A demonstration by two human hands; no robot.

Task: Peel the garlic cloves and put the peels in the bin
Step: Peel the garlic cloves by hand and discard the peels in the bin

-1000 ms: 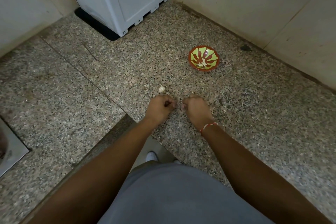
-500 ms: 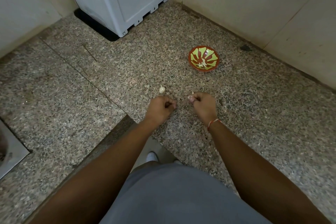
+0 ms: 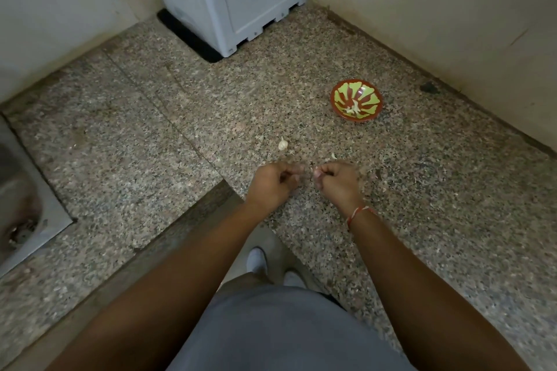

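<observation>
the right hand [image 3: 337, 181] pinches a garlic clove [image 3: 317, 172] at its fingertips just above the desk [image 3: 422, 190]; the left hand [image 3: 272, 182] is curled, its grip closed on what i cannot tell. pull the skin away in small strips. another clove [image 3: 282, 144] lies just beyond; the bowl [image 3: 356, 99] sits farther off.

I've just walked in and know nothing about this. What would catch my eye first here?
Probably the red and green bowl on the speckled stone counter, near the right wall, with pale bits inside. Nearer the person, the left hand and right hand are curled close together, the right pinching something small and pale. A garlic clove lies just beyond them.
</observation>
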